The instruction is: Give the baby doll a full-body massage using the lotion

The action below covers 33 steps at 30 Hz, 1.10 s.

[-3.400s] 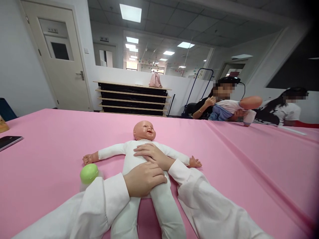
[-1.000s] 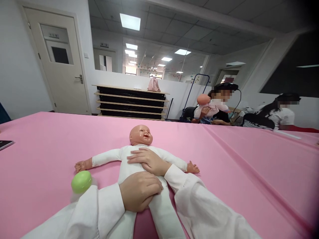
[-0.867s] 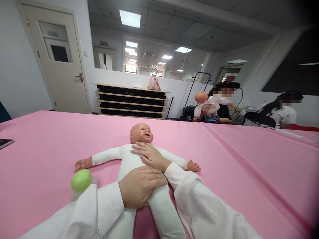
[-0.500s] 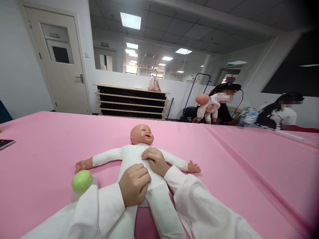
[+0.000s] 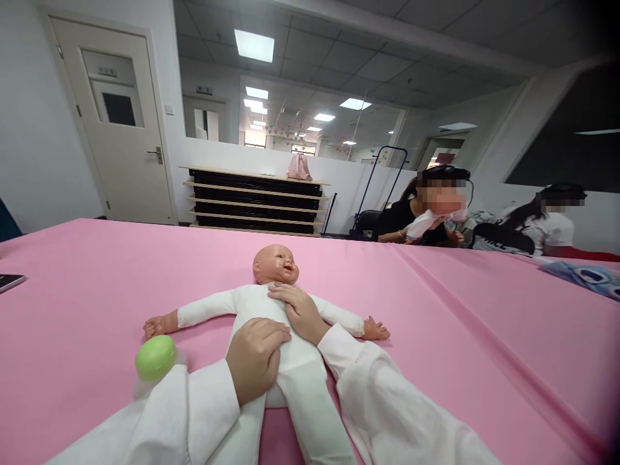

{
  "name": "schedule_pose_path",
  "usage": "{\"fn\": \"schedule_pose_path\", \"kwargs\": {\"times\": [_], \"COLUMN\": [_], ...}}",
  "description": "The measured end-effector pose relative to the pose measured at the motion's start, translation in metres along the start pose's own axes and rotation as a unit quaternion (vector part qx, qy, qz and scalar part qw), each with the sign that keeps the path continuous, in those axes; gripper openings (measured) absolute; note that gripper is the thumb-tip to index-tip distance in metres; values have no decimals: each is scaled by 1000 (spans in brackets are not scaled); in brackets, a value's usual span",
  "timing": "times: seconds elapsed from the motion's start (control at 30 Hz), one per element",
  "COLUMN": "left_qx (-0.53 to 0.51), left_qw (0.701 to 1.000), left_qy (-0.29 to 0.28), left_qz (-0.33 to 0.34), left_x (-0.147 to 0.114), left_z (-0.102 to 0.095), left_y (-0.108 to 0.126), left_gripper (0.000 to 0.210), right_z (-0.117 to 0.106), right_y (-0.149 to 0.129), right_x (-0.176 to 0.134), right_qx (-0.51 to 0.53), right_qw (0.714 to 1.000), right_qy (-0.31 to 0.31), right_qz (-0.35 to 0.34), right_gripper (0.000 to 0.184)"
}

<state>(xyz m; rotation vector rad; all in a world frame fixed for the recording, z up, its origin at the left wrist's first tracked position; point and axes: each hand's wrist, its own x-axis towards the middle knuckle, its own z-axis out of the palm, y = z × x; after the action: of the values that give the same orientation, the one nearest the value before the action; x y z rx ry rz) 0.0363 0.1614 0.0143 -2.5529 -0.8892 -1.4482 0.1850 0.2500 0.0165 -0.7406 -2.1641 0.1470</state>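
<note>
A baby doll (image 5: 276, 265) in a white cloth suit lies on its back on the pink-covered table, its arms spread to both sides. My left hand (image 5: 258, 356) rests on the doll's lower belly, fingers laid out flat. Higher up, my right hand (image 5: 301, 311) lies with stretched fingers on the doll's chest, just under the neck. Neither hand is wrapped round anything. Beside my left sleeve stands a container with a green lid (image 5: 155, 357), its pale body partly hidden by the sleeve.
The pink tablecloth (image 5: 450, 349) has a long fold on the right. A phone-like dark item (image 5: 10, 281) lies at the left edge, a blue cloth (image 5: 588, 276) at the far right. Beyond the table, one person (image 5: 397, 219) handles another doll; a second person (image 5: 557, 226) sits farther right.
My left hand's curled fingers have flattened onto the belly. My right fingers have shifted slightly up toward the neck. The person opposite has lowered their doll, and a blue cloth has appeared at right.
</note>
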Motion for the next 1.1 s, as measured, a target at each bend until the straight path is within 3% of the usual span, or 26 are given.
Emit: {"fn": "schedule_pose_path", "kwargs": {"times": [0.1, 0.17, 0.23, 0.33, 0.43, 0.5, 0.57, 0.67, 0.8, 0.97, 1.1], "left_qx": [49, 24, -42, -116, -124, -105, -80, -43, 3, -23, -35], "left_qw": [997, 998, 995, 980, 972, 976, 987, 998, 997, 996, 989], "left_qy": [51, 44, 2, -92, -157, -165, -130, -26, 63, 82, 48], "left_qz": [-10, 36, 93, 136, 123, 91, 45, -27, -51, 9, -139], "left_x": [-3, -2, 0, 5, 9, 8, 6, 2, -1, -1, 8], "left_z": [1, 0, -2, -5, -5, -5, -3, -1, 2, 0, -3], "left_y": [-1, 0, 1, 4, 5, 4, 3, 0, 0, 1, -9], "left_gripper": [22, 23, 24, 30, 38, 41, 42, 32, 25, 26, 23], "right_z": [1, -1, -4, -8, -8, -6, -3, 1, 3, -1, -9], "right_y": [0, -5, -11, -16, -12, -6, -2, 1, 0, -6, -20], "right_x": [-9, -11, -8, 1, 9, 10, 7, -1, -9, -15, -22], "right_qx": [2, 16, 42, 41, -15, -40, -40, -6, 4, -19, 8], "right_qw": [994, 993, 993, 988, 981, 983, 991, 1000, 996, 994, 995], "right_qy": [105, 105, 50, -82, -171, -170, -122, -6, 86, 107, 22], "right_qz": [1, -49, -100, -125, -94, -62, -25, 24, 20, 3, 93], "right_gripper": [35, 30, 32, 41, 51, 54, 55, 49, 33, 25, 33]}}
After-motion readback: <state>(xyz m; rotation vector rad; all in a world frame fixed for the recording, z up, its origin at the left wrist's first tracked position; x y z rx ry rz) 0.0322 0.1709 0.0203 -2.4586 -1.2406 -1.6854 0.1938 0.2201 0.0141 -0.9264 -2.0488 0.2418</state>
